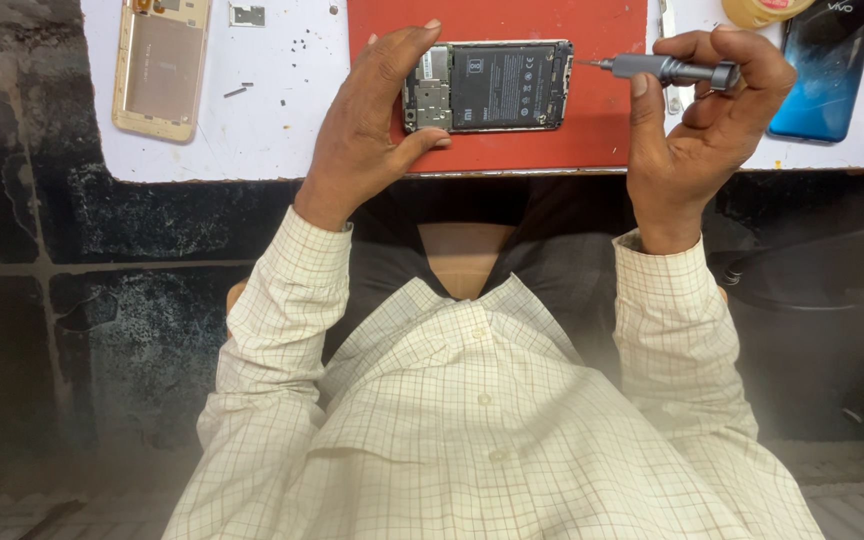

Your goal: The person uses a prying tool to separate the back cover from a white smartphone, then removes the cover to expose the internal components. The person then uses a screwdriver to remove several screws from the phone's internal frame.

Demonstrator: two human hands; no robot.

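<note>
An opened phone (pixel 497 87) with its back removed lies flat on a red mat (pixel 592 130), its black battery and circuit board showing. My left hand (pixel 372 110) grips the phone's left end, thumb below and fingers above. My right hand (pixel 702 110) holds a small grey screwdriver (pixel 667 70) horizontally, its tip pointing left and hovering just off the phone's right end.
A gold phone back cover (pixel 160 65) lies at the far left of the white table (pixel 272 130), with small screws and a metal part (pixel 247 15) nearby. A blue-black phone (pixel 827 65) rests at the right, beside a yellow round container (pixel 757 10).
</note>
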